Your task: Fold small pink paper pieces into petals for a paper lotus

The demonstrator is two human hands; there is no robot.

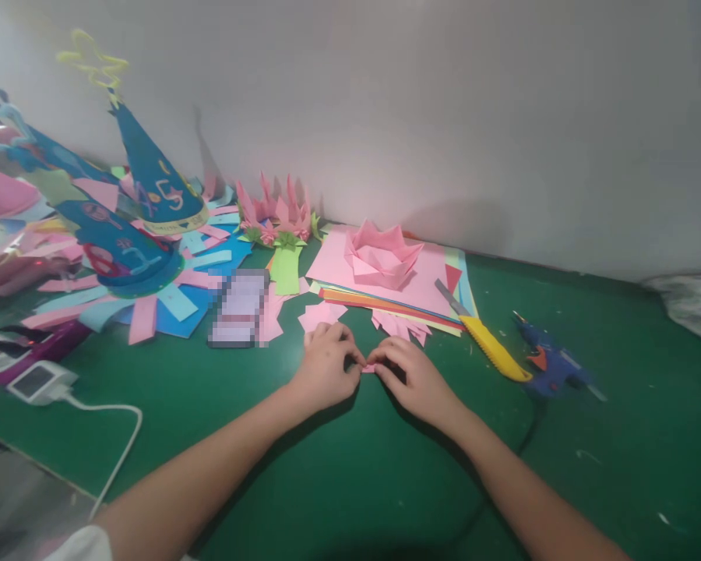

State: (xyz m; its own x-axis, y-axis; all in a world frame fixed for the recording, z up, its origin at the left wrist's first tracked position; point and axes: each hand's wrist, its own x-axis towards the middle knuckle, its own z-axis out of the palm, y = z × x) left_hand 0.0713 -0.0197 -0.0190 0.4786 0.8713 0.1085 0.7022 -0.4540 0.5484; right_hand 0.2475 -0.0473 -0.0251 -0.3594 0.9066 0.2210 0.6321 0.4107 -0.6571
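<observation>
Between my two hands, low over the green table, is a small piece of pink paper (368, 368). The thumb and fingers of my left hand (327, 366) pinch its left end. My right hand (412, 374) pinches the right end in the same way, and the fingertips cover most of it. Just beyond my hands lie loose pink paper pieces (321, 314) and a fanned pile of pink paper strips (402, 325). Further back, a folded pink paper flower (382, 253) rests on a stack of coloured paper sheets (327, 261).
To the right lie a yellow utility knife (494, 347) and a blue glue gun (561, 362). A phone (239, 308), blue paper cone hats (155, 167) and a pink paper crown (274, 210) stand or lie left. A white cable (132, 436) crosses the left side.
</observation>
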